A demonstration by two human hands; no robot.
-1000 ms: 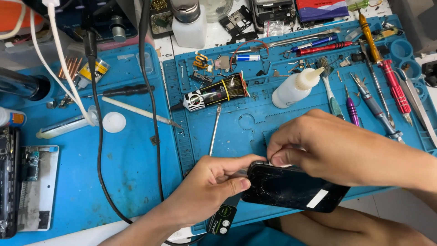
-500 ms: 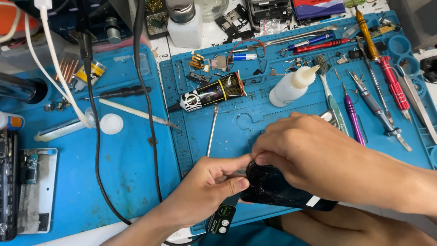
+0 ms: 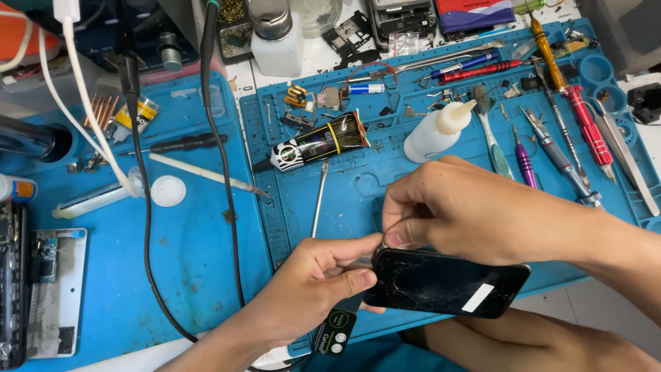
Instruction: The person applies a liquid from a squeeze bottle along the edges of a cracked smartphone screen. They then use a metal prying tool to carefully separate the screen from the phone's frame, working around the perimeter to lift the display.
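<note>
A black phone (image 3: pixel 444 282) with a cracked screen is held just above the near edge of the blue work mat (image 3: pixel 385 186), which serves as the landmark here; the left hand (image 3: pixel 310 289) grips the phone's left end, thumb pressed on the glass and fingers (image 3: pixel 344 249) curled under its top corner; the right hand (image 3: pixel 468 210) reaches over from the right, its fingers pinched tight at that same top-left corner of the phone, though what they pinch is too small to tell; on the mat, beyond the hands, lie a thin metal rod (image 3: pixel 317 200), a black tube with yellow bands (image 3: pixel 318 142) and a white squeeze bottle (image 3: pixel 437 131); a red-handled screwdriver (image 3: pixel 585 124) lies toward the mat's right side; a black cable (image 3: pixel 141 207) runs across the desk (image 3: pixel 103 275) left of the mat.
</note>
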